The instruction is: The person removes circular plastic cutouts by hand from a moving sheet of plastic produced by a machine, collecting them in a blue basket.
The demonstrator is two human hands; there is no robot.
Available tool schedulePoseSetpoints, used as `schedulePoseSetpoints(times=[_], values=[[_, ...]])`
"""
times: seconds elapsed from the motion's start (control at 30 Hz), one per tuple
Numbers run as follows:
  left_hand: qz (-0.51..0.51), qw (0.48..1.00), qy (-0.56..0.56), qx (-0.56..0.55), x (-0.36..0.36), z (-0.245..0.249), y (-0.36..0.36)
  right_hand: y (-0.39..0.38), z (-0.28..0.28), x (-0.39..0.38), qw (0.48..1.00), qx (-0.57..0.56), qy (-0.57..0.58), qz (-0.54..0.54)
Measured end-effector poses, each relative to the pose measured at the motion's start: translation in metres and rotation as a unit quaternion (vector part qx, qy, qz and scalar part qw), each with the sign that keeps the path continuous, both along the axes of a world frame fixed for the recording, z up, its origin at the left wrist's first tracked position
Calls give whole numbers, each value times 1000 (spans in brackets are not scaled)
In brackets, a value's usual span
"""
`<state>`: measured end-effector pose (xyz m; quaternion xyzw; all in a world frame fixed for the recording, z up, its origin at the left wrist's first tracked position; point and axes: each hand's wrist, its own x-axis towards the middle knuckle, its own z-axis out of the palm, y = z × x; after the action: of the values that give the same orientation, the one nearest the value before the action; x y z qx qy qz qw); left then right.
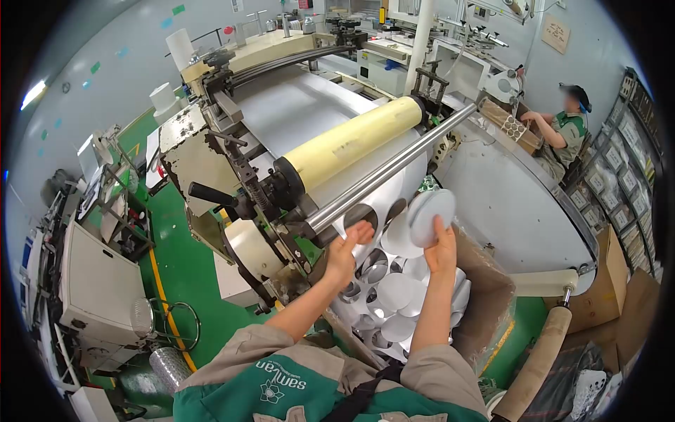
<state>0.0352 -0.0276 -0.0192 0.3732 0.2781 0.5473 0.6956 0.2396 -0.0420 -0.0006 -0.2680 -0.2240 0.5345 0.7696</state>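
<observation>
A white sheet with large round holes, the punched sheet (398,188), hangs from the machine's rollers down toward a cardboard box (490,299). My left hand (342,259) is at its left edge, fingers bent around the edge, though the grip is partly hidden. In my right hand (443,250) are a few white discs (437,214), pinched with the thumb on the near face. Another round white piece (399,235) is just left of them. Below both hands, the box holds many loose white discs (396,291) and crumpled sheet.
Above my hands are a yellow roller (355,144) and a steel bar (401,165). A grey machine panel (513,204) stands to the right, with a padded roller (538,359) below. A co-worker (566,133) sits at the far right. A white cabinet (98,288) stands left.
</observation>
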Motion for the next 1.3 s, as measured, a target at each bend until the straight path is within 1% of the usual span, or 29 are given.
schedulePoseSetpoints(times=[0.03,0.07,0.13,0.17,0.2,0.27,0.33,0.37,0.47,0.5,0.53,0.6,0.63,0.67,0.73,0.8,0.83,0.87,0.93,0.97,1.0,1.03,1.07,1.13,1.17,1.2,1.23,1.27,1.3], values=[[-31,999,16,4,0,-2,-7,0,6,-6,999,-12,-32,22],[-41,998,41,-1,1,-3,-12,1,12,-15,998,-46,-50,8],[19,995,64,-74,-3,8,-12,8,16,-27,993,-40,-111,28],[65,996,34,-45,-8,-1,-1,13,19,-35,991,-31,-129,31],[79,996,-11,-32,-12,20,3,20,21,-43,989,-15,-146,28],[79,994,-51,-60,-23,13,19,33,23,-54,971,-53,-216,84],[69,996,-35,-52,-21,12,21,44,25,-68,936,-41,-339,83],[63,995,-44,-66,-20,10,16,53,16,-68,916,-56,-388,85],[49,993,-63,-84,-20,10,8,36,28,-75,925,-24,-370,86],[36,995,-51,-79,-21,12,7,30,26,-74,926,-35,-370,70],[26,995,-51,-77,-23,15,6,26,17,-74,948,-25,-316,32],[37,994,-53,-90,-21,26,5,22,0,-59,991,-34,-130,-6],[62,997,-11,-49,-19,26,6,20,-9,-49,996,-56,-69,-22],[46,998,17,-47,-19,24,5,18,-17,-38,996,-79,-8,-39],[9,996,75,-43,-20,17,1,14,-26,-18,992,-94,41,-67],[-4,996,84,-34,-16,5,-4,9,-24,-8,990,-57,92,-95],[-10,996,87,-28,-15,0,-7,7,-20,-5,988,-42,119,-89],[-17,996,90,-22,-13,-7,-11,5,-15,-5,993,-38,86,-78],[-55,983,171,-47,-12,-24,-24,3,-4,-12,998,-28,17,-53],[-93,981,162,-58,-11,-27,-32,6,-2,-16,998,-34,-15,-45],[-130,977,154,-70,-10,-28,-38,3,12,-26,996,-51,-61,-32],[-102,979,143,-104,-8,-26,-40,6,13,-33,993,-40,-110,-25],[-42,987,120,-96,-7,-22,-37,9,13,-39,987,-29,-158,-17],[81,990,76,-83,-10,-5,-20,13,31,-53,982,-26,-182,47],[67,994,56,-69,-15,-3,-9,20,32,-57,970,-51,-227,73],[51,997,35,-54,-20,-2,2,28,31,-63,959,-40,-267,85],[42,997,-7,-67,-20,4,5,35,26,-64,925,-70,-359,101],[43,997,-6,-70,-20,4,3,41,20,-65,882,-98,-447,115],[44,996,-6,-72,-19,1,1,43,14,-66,892,-87,-429,112]])
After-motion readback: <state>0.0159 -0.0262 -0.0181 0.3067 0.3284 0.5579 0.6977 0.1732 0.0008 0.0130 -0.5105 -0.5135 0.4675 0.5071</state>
